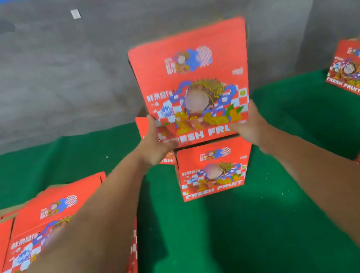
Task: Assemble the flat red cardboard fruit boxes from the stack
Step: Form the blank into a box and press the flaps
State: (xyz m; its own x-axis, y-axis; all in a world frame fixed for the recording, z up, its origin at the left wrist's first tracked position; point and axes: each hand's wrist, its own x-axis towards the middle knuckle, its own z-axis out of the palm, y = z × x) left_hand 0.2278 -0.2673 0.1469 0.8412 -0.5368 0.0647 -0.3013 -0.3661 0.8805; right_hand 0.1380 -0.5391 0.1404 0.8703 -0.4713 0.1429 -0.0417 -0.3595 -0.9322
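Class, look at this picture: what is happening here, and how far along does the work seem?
A person grips an assembled red fruit box with the left hand and right hand, holding it just above or on another assembled box on the green table. A stack of flat boxes still waits at the left. More assembled boxes stand at the right.

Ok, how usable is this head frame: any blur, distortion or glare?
Head view: motion blur smears the held box and both hands, left, right; wide-angle bending stretches the forearms; lighting flat, no glare; flat stack print soft.
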